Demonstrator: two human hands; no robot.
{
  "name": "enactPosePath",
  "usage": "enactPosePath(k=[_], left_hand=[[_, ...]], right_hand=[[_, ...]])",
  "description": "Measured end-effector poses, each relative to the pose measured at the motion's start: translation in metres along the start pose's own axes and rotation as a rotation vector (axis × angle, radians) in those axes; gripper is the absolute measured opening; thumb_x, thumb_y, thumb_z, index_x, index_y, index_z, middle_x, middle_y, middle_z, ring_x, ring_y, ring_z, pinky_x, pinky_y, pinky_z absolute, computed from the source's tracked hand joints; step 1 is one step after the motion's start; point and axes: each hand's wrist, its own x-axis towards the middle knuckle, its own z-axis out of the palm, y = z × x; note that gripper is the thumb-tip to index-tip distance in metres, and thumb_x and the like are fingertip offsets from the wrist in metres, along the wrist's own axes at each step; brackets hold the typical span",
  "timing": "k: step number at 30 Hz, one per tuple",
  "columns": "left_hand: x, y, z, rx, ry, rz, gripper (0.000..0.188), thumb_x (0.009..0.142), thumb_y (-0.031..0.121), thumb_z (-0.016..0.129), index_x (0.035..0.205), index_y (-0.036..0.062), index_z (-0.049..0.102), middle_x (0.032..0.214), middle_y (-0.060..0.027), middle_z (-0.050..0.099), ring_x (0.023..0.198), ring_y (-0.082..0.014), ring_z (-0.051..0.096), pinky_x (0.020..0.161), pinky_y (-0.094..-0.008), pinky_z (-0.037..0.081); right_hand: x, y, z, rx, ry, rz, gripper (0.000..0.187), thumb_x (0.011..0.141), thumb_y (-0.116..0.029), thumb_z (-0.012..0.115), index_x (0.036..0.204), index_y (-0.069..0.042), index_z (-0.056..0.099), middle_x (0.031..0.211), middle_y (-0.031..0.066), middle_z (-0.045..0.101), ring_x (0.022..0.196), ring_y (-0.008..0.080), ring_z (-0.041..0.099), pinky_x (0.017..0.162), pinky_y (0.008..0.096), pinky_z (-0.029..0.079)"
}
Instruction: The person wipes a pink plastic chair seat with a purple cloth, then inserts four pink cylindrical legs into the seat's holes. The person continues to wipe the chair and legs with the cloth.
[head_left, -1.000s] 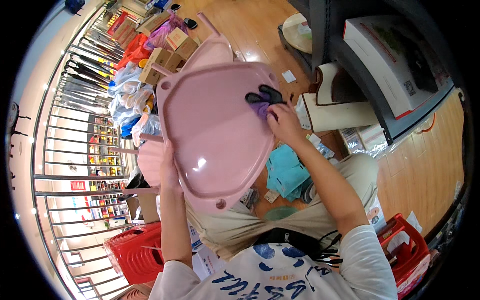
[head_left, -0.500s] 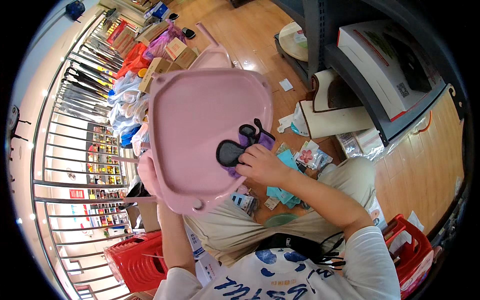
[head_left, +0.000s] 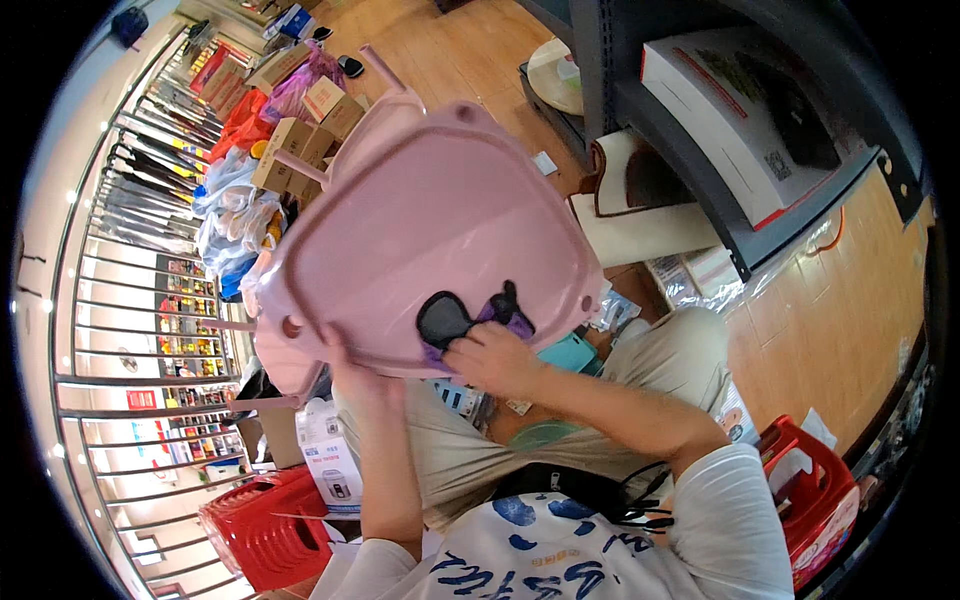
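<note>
Well: white box [head_left: 705, 120] on shelf [head_left: 690, 178]; right fingers [head_left: 468, 352] gripping cloth [head_left: 443, 320].

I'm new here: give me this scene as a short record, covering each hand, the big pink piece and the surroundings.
Left hand: grips the near edge of the pink panel
Right hand: pinches a purple-and-dark cloth item over the panel's near side
Pink panel: tilted, raised rim, holes at corners
Right side: white box on a dark shelf
Far left: cardboard boxes
Floor: wood-look

Wooden floor [head_left: 850, 340], metal railing [head_left: 150, 381], grey shelf [head_left: 625, 90]
</note>
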Motion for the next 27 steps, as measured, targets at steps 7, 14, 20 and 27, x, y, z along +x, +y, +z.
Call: enactPosePath(k=[7, 14, 20, 27], left_hand=[[0.057, 0.093, -0.015, 0.084, -0.131, -0.078, 0.059, 0.09, 0.036, 0.052, 0.136, 0.0034, 0.033, 0.13, -0.0152, 0.045, 0.12, -0.0319, 0.045, 0.101, -0.0492, 0.039], [-0.008, -0.008, -0.031, 0.035, 0.012, -0.047, 0.043, 0.083, 0.019, 0.051, 0.122, 0.0022, 0.047, 0.119, -0.012, 0.053, 0.111, -0.0268, 0.051, 0.098, -0.0439, 0.041], [0.01, 0.011, -0.029, -0.064, 0.054, -0.174, 0.03, 0.074, 0.016, 0.05, 0.101, 0.0046, 0.055, 0.105, -0.0087, 0.057, 0.106, -0.0263, 0.052, 0.097, -0.0446, 0.041], [-0.035, 0.004, -0.049, 0.273, -0.136, -0.071, 0.052, 0.064, 0.007, 0.052, 0.116, 0.0023, 0.048, 0.111, -0.0099, 0.053, 0.106, -0.0247, 0.052, 0.088, -0.0404, 0.046]], right_hand=[[-0.005, 0.049, -0.001, -0.157, -0.054, -0.013, 0.014, 0.068, -0.019, 0.06, 0.078, -0.013, 0.054, 0.079, 0.0016, 0.05, 0.082, 0.0207, 0.05, 0.079, 0.0375, 0.039], [0.014, 0.003, 0.006, 0.084, 0.037, -0.1, 0.015, 0.074, -0.023, 0.06, 0.083, -0.012, 0.056, 0.081, 0.0019, 0.05, 0.081, 0.0194, 0.05, 0.07, 0.0343, 0.039], [0.004, 0.044, -0.001, 0.046, -0.036, -0.032, 0.016, 0.073, -0.024, 0.061, 0.083, -0.011, 0.059, 0.078, 0.0019, 0.054, 0.078, 0.0194, 0.052, 0.068, 0.0344, 0.04], [0.035, 0.098, -0.018, -0.195, 0.043, 0.478, 0.013, 0.079, -0.01, 0.061, 0.091, -0.007, 0.064, 0.094, 0.0091, 0.061, 0.086, 0.0279, 0.057, 0.073, 0.0374, 0.046]])
